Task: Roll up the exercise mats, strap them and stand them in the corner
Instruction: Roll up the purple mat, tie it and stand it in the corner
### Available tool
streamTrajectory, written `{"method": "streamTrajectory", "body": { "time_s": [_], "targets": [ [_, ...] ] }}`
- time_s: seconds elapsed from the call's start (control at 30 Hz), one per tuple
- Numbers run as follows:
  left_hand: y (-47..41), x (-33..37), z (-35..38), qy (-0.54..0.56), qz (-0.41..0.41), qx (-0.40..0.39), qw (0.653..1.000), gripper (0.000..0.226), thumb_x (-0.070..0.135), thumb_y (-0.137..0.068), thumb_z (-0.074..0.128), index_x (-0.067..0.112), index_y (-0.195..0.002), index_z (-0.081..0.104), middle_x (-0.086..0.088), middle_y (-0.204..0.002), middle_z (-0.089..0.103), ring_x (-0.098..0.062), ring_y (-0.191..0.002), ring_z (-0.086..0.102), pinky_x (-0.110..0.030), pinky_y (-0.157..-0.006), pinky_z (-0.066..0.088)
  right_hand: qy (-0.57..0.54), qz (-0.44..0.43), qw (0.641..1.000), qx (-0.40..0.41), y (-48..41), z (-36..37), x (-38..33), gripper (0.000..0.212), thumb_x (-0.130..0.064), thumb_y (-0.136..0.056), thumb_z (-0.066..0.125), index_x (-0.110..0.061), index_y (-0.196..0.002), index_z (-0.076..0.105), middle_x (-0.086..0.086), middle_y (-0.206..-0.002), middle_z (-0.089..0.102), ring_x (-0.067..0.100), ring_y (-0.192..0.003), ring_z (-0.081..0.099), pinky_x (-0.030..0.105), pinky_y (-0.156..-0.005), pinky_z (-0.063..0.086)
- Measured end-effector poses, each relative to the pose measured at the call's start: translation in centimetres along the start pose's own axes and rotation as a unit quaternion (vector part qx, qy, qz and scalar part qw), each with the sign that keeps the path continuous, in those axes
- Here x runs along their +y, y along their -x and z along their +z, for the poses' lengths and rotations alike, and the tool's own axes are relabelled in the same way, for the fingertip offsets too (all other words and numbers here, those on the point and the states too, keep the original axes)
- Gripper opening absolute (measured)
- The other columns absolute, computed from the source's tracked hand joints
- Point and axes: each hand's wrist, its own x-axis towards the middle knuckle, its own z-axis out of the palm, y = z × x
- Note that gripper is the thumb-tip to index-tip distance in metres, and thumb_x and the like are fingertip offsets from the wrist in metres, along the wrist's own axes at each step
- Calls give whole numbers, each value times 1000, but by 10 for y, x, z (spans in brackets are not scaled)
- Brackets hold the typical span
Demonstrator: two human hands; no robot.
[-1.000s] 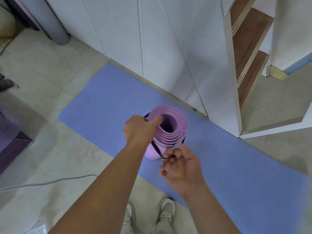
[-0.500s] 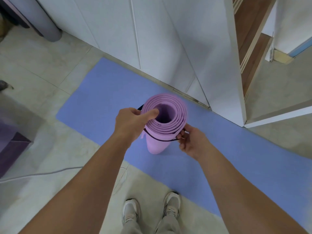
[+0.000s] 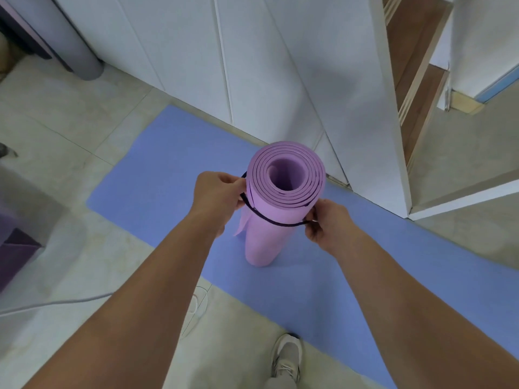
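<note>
Two hands work a dark strap (image 3: 276, 222) looped round the rolled purple mat (image 3: 280, 209), which stands upright on the flat blue mat (image 3: 157, 178). Left hand (image 3: 217, 197) pinches the strap beside the roll; right hand (image 3: 327, 223) pinches it opposite.

Count. Rolled mats: 2, the purple mat (image 3: 261, 237) between the fingers (image 3: 233, 179) and the grey mat (image 3: 81, 51) far up-left of them. Flat: 1 blue mat (image 3: 157, 175). 1 strap (image 3: 276, 223). Hands: 2, left hand (image 3: 216, 197) and right hand (image 3: 328, 223). 1 shoe (image 3: 288, 355).
</note>
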Motion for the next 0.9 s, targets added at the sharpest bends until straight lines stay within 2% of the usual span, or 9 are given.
{"method": "streamTrajectory", "body": {
  "time_s": [0.07, 0.13, 0.2, 0.37, 0.53, 0.63, 0.7, 0.77, 0.9],
  "targets": [
    [-15, -8, -1, -27, 27, 6, 999, 17, 10, -89, 74, -5, -80, 71, -20, -86, 74, -32, -82, 74, -40, -77, 63, 16, 1, 1000, 1, -7, 4, 0, 31, -5, -92, 40, -15, -65, 52, -3, -44, 44, 12, -40, 37, 16, -38, 25],
    [-29, -26, -4, -128, 53, 8, 990, 21, 10, -89, 66, -6, -75, 66, -14, -75, 71, -30, -65, 68, -31, -61, 60, 35, -4, 999, 18, -14, 11, 5, 40, -1, -92, 38, -15, -56, 49, -4, -40, 42, 10, -34, 33, 13, -35, 20],
    [-38, -50, -5, -226, 62, 6, 972, 20, 8, -89, 58, 3, -70, 62, -12, -68, 58, -25, -58, 47, -22, -45, 39, 39, -24, 998, 33, -24, 15, 17, 41, 6, -92, 36, -12, -56, 47, -4, -34, 41, 8, -28, 31, 11, -32, 22],
    [-69, -124, 6, -302, 54, -12, 952, 35, 1, -86, 50, 9, -54, 42, -8, -56, 43, -20, -49, 33, -27, -50, 30, 37, -34, 998, 49, -69, 12, 78, 37, 12, -91, 42, -8, -59, 41, 2, -36, 40, 11, -31, 35, 12, -33, 31],
    [-105, -145, 14, -278, 110, -29, 954, 25, -1, -84, 46, 8, -60, 46, -11, -63, 45, -21, -51, 31, -23, -45, 25, 45, -80, 994, 58, -110, 29, 93, 37, 12, -90, 34, -9, -61, 44, 1, -34, 42, 9, -25, 33, 12, -32, 29],
    [-119, -140, 16, -206, 137, -46, 968, 18, 2, -82, 54, 7, -65, 58, -13, -65, 55, -23, -59, 48, -30, -56, 43, 154, -132, 977, 66, -115, 28, 86, 31, 5, -86, 38, -11, -60, 46, 6, -47, 46, 14, -35, 37, 14, -36, 27],
    [-121, -139, 14, -132, 134, -68, 980, 12, -2, -82, 58, 1, -71, 62, -16, -68, 60, -26, -62, 57, -40, -69, 60, 216, -170, 959, 74, -113, 25, 83, 25, 4, -85, 43, -9, -65, 51, 10, -56, 51, 18, -44, 42, 19, -42, 38],
    [-114, -139, 9, -87, 134, -92, 983, 6, -6, -85, 60, -3, -82, 63, -20, -78, 65, -28, -65, 63, -44, -76, 63, 258, -198, 943, 75, -108, 22, 83, 17, 1, -90, 47, -2, -79, 59, 14, -71, 59, 22, -53, 54, 27, -52, 50],
    [-95, -136, -4, -104, 169, -124, 972, 37, -6, -86, 55, 7, -119, 62, -8, -94, 67, -21, -81, 64, -32, -73, 54, 280, -220, 933, 52, -92, 17, 93, 26, -8, -92, 45, 1, -105, 66, 16, -101, 70, 29, -77, 70, 36, -66, 59]
  ]
}}
